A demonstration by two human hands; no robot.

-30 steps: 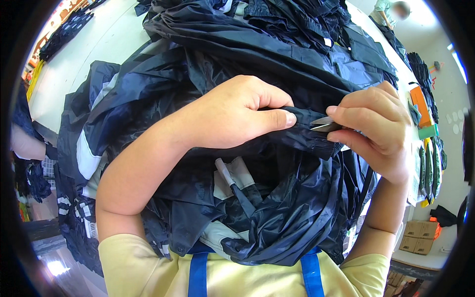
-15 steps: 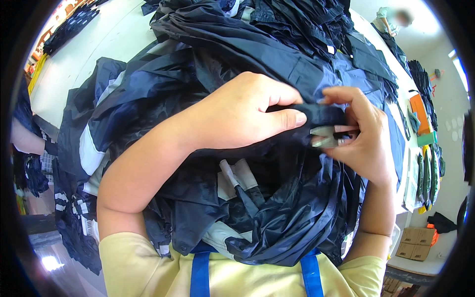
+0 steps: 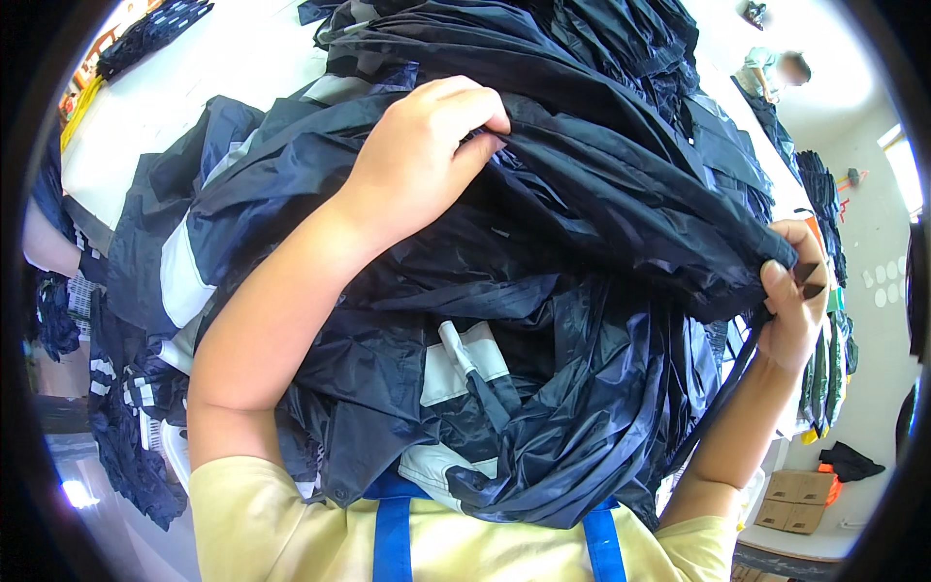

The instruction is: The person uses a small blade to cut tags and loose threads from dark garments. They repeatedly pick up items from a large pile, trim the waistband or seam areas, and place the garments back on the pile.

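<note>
A dark navy garment (image 3: 621,199) of thin, shiny fabric is stretched between my two hands. Its edge is pinched between the thumb and fingers of my left hand (image 3: 422,145), near the upper middle. Far to the right, my right hand (image 3: 797,306) grips the other end of that edge, thumb on top. A small pair of thread snips (image 3: 811,279) also sits in the right hand, its blades dark and partly hidden by the fingers. More of the dark fabric, with white panels (image 3: 490,349), lies bunched in front of my body.
A large heap of dark garments (image 3: 621,39) covers the far part of the white table (image 3: 242,58). Another person (image 3: 761,73) is at the far right. Cardboard boxes (image 3: 790,500) stand at the lower right, and more dark clothing (image 3: 150,39) lies at the far left.
My hands were close together on the fabric edge; now they are wide apart. The left has gone up and left, the right down and right, pulling the edge out long.
</note>
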